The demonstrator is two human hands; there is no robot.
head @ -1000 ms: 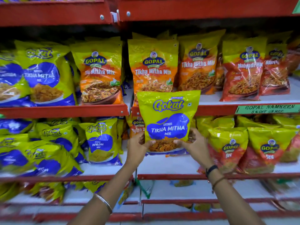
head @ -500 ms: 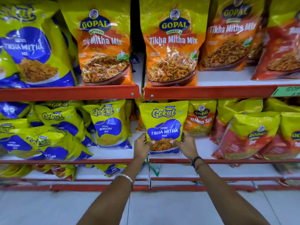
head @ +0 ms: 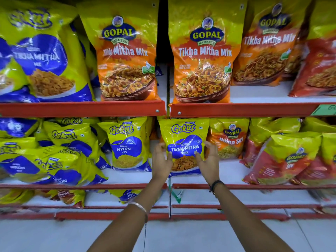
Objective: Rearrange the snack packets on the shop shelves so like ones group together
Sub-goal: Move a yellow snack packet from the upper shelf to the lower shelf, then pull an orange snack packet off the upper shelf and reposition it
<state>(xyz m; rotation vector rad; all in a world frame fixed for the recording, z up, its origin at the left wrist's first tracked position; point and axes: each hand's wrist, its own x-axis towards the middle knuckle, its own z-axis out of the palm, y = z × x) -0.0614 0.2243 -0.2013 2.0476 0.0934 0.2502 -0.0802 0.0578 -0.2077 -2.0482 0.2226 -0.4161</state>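
Both hands (head: 183, 160) steady Gokul packet (head: 184, 140) on white shelf (head: 231, 171)

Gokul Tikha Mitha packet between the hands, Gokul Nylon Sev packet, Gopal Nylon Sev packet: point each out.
Gokul Tikha Mitha packet (head: 183, 142), head view, blue label patch.
Gokul Nylon Sev packet (head: 127, 148), head view, blue label patch.
Gopal Nylon Sev packet (head: 230, 140), head view, orange front at the name.

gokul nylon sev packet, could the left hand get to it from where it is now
Probably yes. The Gokul Nylon Sev packet stands upright at the shelf front just left of the left hand, with nothing between them. That hand would first have to leave the Tikha Mitha packet.
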